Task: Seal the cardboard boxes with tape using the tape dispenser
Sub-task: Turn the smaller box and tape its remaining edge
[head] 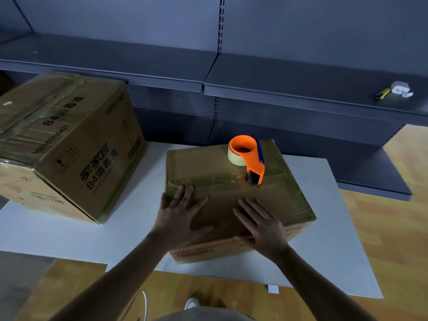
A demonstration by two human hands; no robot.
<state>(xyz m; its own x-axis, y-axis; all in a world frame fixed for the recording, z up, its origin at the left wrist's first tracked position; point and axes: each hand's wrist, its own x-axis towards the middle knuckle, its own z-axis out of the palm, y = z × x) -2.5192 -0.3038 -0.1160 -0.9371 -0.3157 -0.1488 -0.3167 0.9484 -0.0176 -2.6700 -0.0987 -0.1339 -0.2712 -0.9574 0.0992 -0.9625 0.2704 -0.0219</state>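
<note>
A small cardboard box [208,167] lies closed on the white table [324,228], with shiny tape across its top. An orange tape dispenser [249,156] with a pale roll rests on the box's far side, and no hand touches it. My left hand [179,214] presses flat on the near left part of the lid, fingers spread. My right hand [261,221] lies flat on the near right part, fingers straight, close to the front edge. A larger taped cardboard box [69,144] with black print stands at the left.
Dark metal shelves [278,84] run behind the table. On the right shelf lie a yellow utility knife [383,93] and a small white object [400,88]. Wooden floor [389,228] shows to the right and in front, with a shoe [191,304] below.
</note>
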